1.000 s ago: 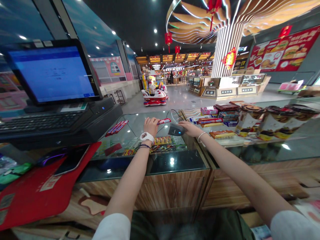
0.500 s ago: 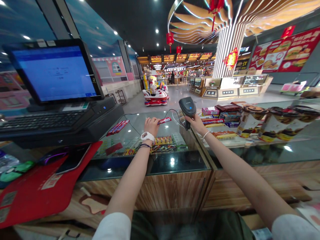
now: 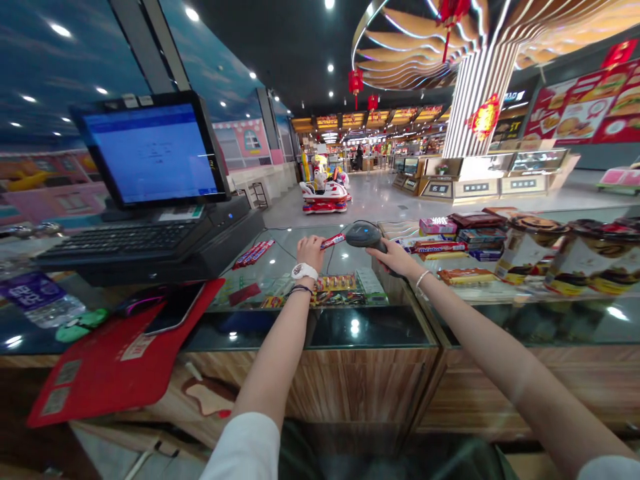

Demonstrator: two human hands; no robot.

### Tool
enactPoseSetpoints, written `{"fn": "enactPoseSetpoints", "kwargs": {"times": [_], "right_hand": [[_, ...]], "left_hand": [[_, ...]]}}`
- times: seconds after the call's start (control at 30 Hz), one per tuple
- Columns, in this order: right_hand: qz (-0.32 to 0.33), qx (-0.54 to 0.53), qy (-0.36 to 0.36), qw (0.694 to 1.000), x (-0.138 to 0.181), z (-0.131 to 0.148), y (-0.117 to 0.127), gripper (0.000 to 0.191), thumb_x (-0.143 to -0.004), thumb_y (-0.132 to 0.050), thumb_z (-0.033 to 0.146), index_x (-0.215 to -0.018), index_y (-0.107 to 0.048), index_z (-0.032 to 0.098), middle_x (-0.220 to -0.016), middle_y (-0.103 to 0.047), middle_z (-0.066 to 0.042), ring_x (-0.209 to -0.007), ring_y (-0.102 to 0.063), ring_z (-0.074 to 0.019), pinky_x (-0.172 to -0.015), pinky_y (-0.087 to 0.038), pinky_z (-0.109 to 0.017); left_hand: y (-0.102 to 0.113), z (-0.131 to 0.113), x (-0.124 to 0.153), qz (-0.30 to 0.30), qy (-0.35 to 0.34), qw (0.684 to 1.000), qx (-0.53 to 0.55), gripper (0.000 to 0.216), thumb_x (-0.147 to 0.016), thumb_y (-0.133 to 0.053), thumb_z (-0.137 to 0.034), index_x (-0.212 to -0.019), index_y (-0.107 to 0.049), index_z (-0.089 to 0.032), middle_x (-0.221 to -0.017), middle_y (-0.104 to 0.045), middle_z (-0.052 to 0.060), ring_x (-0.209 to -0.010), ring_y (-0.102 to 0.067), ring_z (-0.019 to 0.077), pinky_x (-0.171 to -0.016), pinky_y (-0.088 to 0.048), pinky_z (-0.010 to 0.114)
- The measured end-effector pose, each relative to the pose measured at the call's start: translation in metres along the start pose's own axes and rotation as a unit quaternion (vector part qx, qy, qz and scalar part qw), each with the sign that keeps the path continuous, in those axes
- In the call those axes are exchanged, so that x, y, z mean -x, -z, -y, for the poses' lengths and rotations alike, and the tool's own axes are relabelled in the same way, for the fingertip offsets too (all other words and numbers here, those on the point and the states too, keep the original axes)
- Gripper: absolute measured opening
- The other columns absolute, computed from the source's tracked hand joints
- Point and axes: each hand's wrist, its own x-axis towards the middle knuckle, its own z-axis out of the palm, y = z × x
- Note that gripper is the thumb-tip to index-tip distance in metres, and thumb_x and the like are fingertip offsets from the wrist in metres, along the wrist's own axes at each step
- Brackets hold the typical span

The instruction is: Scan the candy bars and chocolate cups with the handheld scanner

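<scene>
The left hand (image 3: 311,251) pinched one end of a red wrapped stick (image 3: 334,241) over the glass counter (image 3: 287,270), presumably to leave the rest of its wrapper uncovered. The right hand (image 3: 395,257) was closed round the handle of a dark scanner (image 3: 364,235), a grip that seemed suited to aiming; the scanner's head was just beside the stick's free end, though whether they touched was hard to tell. Farther left, more red packs (image 3: 253,254) lay together near the monitor (image 3: 155,153); rightward, lidded cups (image 3: 530,247) stood grouped, likely for display.
</scene>
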Motion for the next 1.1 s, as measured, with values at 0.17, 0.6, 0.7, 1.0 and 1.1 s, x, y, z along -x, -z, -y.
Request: {"fn": "enactPoseSetpoints", "kwargs": {"times": [0.17,0.6,0.7,1.0,1.1], "right_hand": [[-0.01,0.045,-0.001,0.999,-0.0001,0.0029,-0.0041,0.037,-0.082,-0.062,0.058,-0.085,-0.055,0.021,-0.043,-0.049,0.009,-0.035,-0.049,-0.012,-0.038,-0.038,-0.023],[0.018,0.037,-0.026,0.999,0.0009,0.0052,-0.004,0.037,-0.084,-0.062,0.057,-0.081,-0.052,0.022,-0.042,-0.049,0.008,-0.033,-0.048,-0.0123,-0.034,-0.036,-0.023],[0.021,0.04,-0.03,0.999,0.0008,0.0061,-0.0039,0.036,-0.085,-0.061,0.057,-0.082,-0.052,0.022,-0.043,-0.048,0.008,-0.034,-0.048,-0.0128,-0.035,-0.036,-0.024],[0.021,0.021,-0.024,0.999,0.0003,0.0033,-0.0033,0.037,-0.084,-0.063,0.057,-0.088,-0.054,0.021,-0.046,-0.05,0.008,-0.035,-0.049,-0.0127,-0.037,-0.038,-0.024],[0.016,0.016,-0.005,1.0,0.0022,0.0031,-0.0023,0.037,-0.084,-0.062,0.056,-0.092,-0.055,0.021,-0.047,-0.051,0.008,-0.036,-0.048,-0.0124,-0.038,-0.039,-0.024]], "left_hand": [[0.0033,0.0,0.0019,0.007,0.01,1.0,0.001,0.029,-0.087,-0.058,-0.016,-0.112,-0.067,-0.026,-0.11,-0.068,0.007,-0.107,-0.058,0.0256,-0.101,-0.037,0.041],[0.005,-0.0029,0.0029,0.008,0.004,1.0,0.002,0.029,-0.086,-0.058,-0.015,-0.111,-0.067,-0.025,-0.112,-0.067,0.007,-0.107,-0.058,0.0265,-0.101,-0.038,0.042],[0.0051,-0.0029,0.0026,0.008,0.004,1.0,0.002,0.028,-0.087,-0.057,-0.016,-0.112,-0.067,-0.025,-0.112,-0.067,0.007,-0.108,-0.058,0.0266,-0.101,-0.037,0.042],[0.0036,-0.0019,0.0022,0.007,0.003,1.0,-0.005,0.028,-0.089,-0.056,-0.017,-0.113,-0.067,-0.025,-0.112,-0.067,0.008,-0.108,-0.058,0.0268,-0.1,-0.038,0.041],[0.0033,-0.002,0.0023,0.007,0.003,1.0,-0.003,0.028,-0.088,-0.056,-0.017,-0.113,-0.067,-0.025,-0.111,-0.068,0.007,-0.107,-0.058,0.0272,-0.1,-0.038,0.041]]}}
